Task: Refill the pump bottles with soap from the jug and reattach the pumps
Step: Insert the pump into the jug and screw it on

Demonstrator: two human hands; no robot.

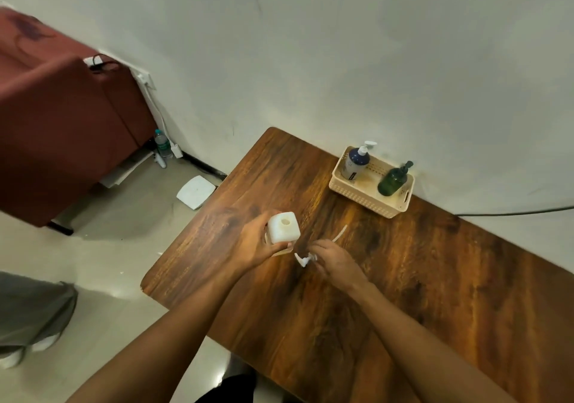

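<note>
My left hand (259, 242) grips a square white bottle (283, 227) above the wooden table (403, 278); its round neck hole faces up with no pump on it. Just to the right, my right hand (334, 261) holds a white pump (303, 259) by its collar, low over the table. The pump's nozzle points left and its thin dip tube (340, 234) sticks out toward the back. A cream basket (371, 203) at the wall holds a dark blue pump bottle (357, 163) and a dark green pump bottle (393, 180), both with pumps on. No jug is in view.
The table's left edge drops to a pale tiled floor. A white flat lid-like object (195, 192) lies on the floor. A maroon-covered bed (56, 129) stands at left, with a plastic water bottle (162, 146) beside it. Another person's grey trouser leg (31, 312) is at far left.
</note>
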